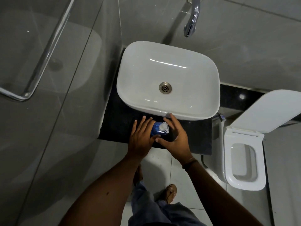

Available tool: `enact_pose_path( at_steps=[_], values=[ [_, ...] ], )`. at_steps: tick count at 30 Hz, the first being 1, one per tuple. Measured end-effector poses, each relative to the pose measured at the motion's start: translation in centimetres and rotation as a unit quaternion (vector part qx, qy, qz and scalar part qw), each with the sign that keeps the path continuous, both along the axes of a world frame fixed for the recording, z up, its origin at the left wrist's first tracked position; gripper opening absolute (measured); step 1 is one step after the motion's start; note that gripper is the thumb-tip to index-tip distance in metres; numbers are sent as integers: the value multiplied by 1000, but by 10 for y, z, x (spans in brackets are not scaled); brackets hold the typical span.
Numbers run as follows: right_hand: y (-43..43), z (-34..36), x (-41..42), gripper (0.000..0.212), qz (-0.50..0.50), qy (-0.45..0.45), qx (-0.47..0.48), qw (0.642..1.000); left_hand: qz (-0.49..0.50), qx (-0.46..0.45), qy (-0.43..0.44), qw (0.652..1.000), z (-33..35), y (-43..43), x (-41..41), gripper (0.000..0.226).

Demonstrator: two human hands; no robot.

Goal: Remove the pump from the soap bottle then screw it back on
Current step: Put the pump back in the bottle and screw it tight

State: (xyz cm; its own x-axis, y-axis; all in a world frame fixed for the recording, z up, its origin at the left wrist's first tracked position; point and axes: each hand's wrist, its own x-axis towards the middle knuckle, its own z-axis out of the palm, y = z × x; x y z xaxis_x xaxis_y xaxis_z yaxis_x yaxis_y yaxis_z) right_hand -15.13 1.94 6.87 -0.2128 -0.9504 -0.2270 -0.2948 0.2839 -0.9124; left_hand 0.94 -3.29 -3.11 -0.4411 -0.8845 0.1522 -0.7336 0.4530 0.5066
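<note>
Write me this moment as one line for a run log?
stage: pump on soap bottle | left hand: against bottle | right hand: open beside pump | place: black counter before sink

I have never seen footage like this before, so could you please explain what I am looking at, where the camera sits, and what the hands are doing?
There is no machine here: a person wears one wide-angle camera on the head, so the single picture looks down along both arms. Below is a black counter carrying a white sink, with a chrome tap on the wall above and a toilet to the right. On the counter in front of the sink stands a blue soap bottle with its white pump on top. The left hand wraps the bottle's side. The right hand is cupped around the pump's other side with its fingers spread; whether it touches the pump I cannot tell.
</note>
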Motion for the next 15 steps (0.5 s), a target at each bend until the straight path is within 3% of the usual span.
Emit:
enact_pose_path(
  at_steps=[5, 11, 15],
  values=[
    [9, -7, -4, 79, -79, 65, -31, 994, 4, 10, 13, 1000, 2, 0, 0, 76],
    [-2, 3, 0, 95, 13, 30, -5, 999, -2, -1, -5, 1000, -3, -1, 0, 74],
    [2, -2, -1, 83, -45, 57, -23, 997, 1, -3, 0, 1000, 0, 0, -1, 68]
  ],
)
